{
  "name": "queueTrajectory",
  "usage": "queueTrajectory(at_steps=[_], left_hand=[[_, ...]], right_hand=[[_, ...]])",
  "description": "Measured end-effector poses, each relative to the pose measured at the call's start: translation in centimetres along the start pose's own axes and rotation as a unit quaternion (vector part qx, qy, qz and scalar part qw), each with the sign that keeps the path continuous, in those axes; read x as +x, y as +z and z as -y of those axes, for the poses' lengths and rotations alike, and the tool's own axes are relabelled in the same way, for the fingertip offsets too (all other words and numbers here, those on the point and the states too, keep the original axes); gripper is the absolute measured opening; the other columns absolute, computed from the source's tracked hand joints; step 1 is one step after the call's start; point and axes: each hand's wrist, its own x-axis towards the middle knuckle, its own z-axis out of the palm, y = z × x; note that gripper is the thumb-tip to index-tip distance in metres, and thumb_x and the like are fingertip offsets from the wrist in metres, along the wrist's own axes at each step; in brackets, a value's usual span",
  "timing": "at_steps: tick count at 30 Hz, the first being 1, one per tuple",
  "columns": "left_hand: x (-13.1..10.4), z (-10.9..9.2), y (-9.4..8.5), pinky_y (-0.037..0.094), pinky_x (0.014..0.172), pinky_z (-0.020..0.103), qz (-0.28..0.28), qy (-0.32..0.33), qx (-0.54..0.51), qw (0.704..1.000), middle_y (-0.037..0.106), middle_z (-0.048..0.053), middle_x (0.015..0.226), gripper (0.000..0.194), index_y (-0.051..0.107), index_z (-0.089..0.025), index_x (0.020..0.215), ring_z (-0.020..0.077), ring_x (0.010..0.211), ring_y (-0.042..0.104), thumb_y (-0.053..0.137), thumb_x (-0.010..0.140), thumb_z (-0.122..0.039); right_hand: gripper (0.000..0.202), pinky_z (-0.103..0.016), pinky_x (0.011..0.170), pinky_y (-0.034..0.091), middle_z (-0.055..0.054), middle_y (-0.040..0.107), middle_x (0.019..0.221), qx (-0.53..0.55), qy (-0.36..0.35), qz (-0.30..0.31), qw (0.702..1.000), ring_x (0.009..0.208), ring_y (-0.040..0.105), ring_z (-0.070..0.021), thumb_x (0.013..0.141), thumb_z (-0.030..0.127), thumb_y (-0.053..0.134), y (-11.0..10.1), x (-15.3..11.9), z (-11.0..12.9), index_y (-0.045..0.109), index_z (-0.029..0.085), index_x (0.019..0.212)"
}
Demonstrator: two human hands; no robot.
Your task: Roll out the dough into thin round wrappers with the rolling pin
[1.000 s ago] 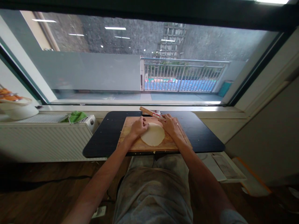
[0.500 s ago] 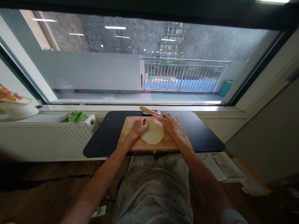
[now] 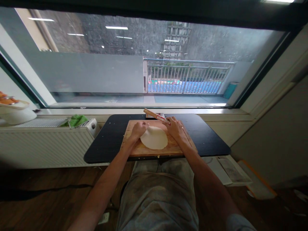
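A flat, pale round sheet of dough (image 3: 154,138) lies on a wooden cutting board (image 3: 173,149). My left hand (image 3: 140,129) is closed at the dough's upper left edge, its fingers pinched together there. A wooden rolling pin (image 3: 153,114) with red printing slants above the dough's far side. Its right end is in the grip of my right hand (image 3: 175,129), whose fingers curl over it at the board's right part. The pin is lifted off the dough, its left end pointing toward the window.
Under the board is a dark table (image 3: 103,141) with rounded corners. A small box-like item (image 3: 161,115) sits at its back edge, partly behind the pin. To the left, a radiator (image 3: 48,144) carries a green cloth (image 3: 76,120) and a white container (image 3: 16,112). A window (image 3: 101,73) rises beyond.
My left hand has shifted slightly left with the dough's edge. The dough sheet has moved left and looks wider. My right hand and the rolling pin stay nearly in place.
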Motion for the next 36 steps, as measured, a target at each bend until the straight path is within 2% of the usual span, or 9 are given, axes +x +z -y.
queueTrajectory(at_steps=[3, 8, 14, 17, 21, 24, 30, 34, 36], left_hand=[[-0.1, 0.0, 0.0, 0.051, 0.073, 0.031, 0.013, 0.016, 0.018, 1.000, 0.081, 0.013, 0.094, 0.026, 0.078, -0.013, 0.090, 0.0248, 0.081, 0.074, 0.063, 0.095, -0.034], [-0.4, -0.1, 0.3, 0.054, 0.080, 0.031, 0.002, 0.052, 0.008, 0.999, 0.082, 0.012, 0.104, 0.017, 0.076, -0.016, 0.101, 0.0238, 0.091, 0.075, 0.068, 0.093, -0.029], [-1.0, -0.4, 0.4, 0.057, 0.090, 0.035, 0.009, 0.042, 0.042, 0.998, 0.081, 0.015, 0.118, 0.039, 0.073, -0.016, 0.123, 0.0293, 0.105, 0.076, 0.078, 0.090, -0.036], [-1.2, -0.8, 0.5, 0.055, 0.097, 0.036, 0.025, 0.074, 0.063, 0.995, 0.081, 0.014, 0.123, 0.032, 0.076, -0.018, 0.119, 0.0301, 0.113, 0.075, 0.077, 0.091, -0.033], [-1.4, -1.6, 0.5, 0.055, 0.095, 0.033, 0.022, 0.101, 0.057, 0.993, 0.082, 0.011, 0.117, 0.023, 0.076, -0.020, 0.114, 0.0265, 0.108, 0.076, 0.072, 0.092, -0.025], [-1.7, -2.0, 0.4, 0.054, 0.090, 0.033, -0.005, 0.085, 0.079, 0.993, 0.082, 0.012, 0.110, 0.017, 0.074, -0.021, 0.110, 0.0266, 0.101, 0.076, 0.067, 0.097, -0.028], [-1.9, -2.4, 0.0, 0.049, 0.082, 0.034, -0.100, 0.002, 0.140, 0.985, 0.081, 0.014, 0.104, 0.016, 0.067, -0.021, 0.112, 0.0299, 0.099, 0.077, 0.061, 0.101, -0.030], [-2.0, -2.5, -0.1, 0.049, 0.080, 0.034, -0.092, -0.017, 0.161, 0.983, 0.080, 0.014, 0.102, 0.020, 0.067, -0.022, 0.108, 0.0311, 0.099, 0.077, 0.063, 0.101, -0.040], [-2.0, -2.5, -0.1, 0.049, 0.082, 0.034, -0.089, -0.024, 0.156, 0.983, 0.080, 0.016, 0.104, 0.025, 0.067, -0.019, 0.116, 0.0320, 0.101, 0.077, 0.063, 0.100, -0.039]], right_hand=[[0.038, -0.035, 0.092, 0.048, -0.011, 0.078, 0.120, 0.004, 0.000, 0.002, 1.000, 0.111, 0.072, -0.0285, 0.111, 0.051, 0.058, -0.2, 0.0, 0.2, 0.074, 0.026, 0.136], [0.038, -0.035, 0.095, 0.047, -0.012, 0.075, 0.131, 0.000, -0.011, 0.006, 1.000, 0.112, 0.071, -0.0272, 0.112, 0.048, 0.055, 0.3, 0.2, -0.1, 0.073, 0.025, 0.137], [0.038, -0.035, 0.095, 0.047, -0.012, 0.076, 0.129, -0.004, -0.012, 0.012, 1.000, 0.111, 0.072, -0.0271, 0.113, 0.049, 0.054, 0.2, 0.1, -0.1, 0.074, 0.026, 0.136], [0.037, -0.034, 0.094, 0.046, -0.012, 0.076, 0.131, 0.001, -0.017, 0.007, 1.000, 0.112, 0.072, -0.0263, 0.114, 0.046, 0.052, 0.2, 0.1, 0.0, 0.074, 0.026, 0.136], [0.038, -0.034, 0.094, 0.046, -0.012, 0.075, 0.133, 0.005, -0.018, 0.012, 1.000, 0.111, 0.072, -0.0262, 0.111, 0.047, 0.057, 0.2, 0.2, -0.1, 0.074, 0.025, 0.136], [0.037, -0.035, 0.096, 0.046, -0.012, 0.075, 0.133, 0.017, -0.020, 0.004, 1.000, 0.112, 0.071, -0.0263, 0.111, 0.047, 0.057, 0.5, 0.3, -0.3, 0.074, 0.025, 0.136], [0.036, -0.034, 0.093, 0.047, -0.009, 0.075, 0.132, 0.024, -0.011, -0.013, 1.000, 0.108, 0.072, -0.0256, 0.110, 0.050, 0.059, 1.3, 0.4, -0.6, 0.074, 0.026, 0.133], [0.039, -0.035, 0.093, 0.048, -0.011, 0.075, 0.131, 0.021, -0.011, -0.004, 1.000, 0.109, 0.072, -0.0265, 0.110, 0.052, 0.057, 1.2, 0.3, -0.6, 0.073, 0.025, 0.134], [0.040, -0.034, 0.094, 0.048, -0.012, 0.074, 0.133, 0.022, -0.015, 0.000, 1.000, 0.111, 0.072, -0.0266, 0.111, 0.051, 0.056, 1.1, 0.2, -0.6, 0.073, 0.025, 0.135]])
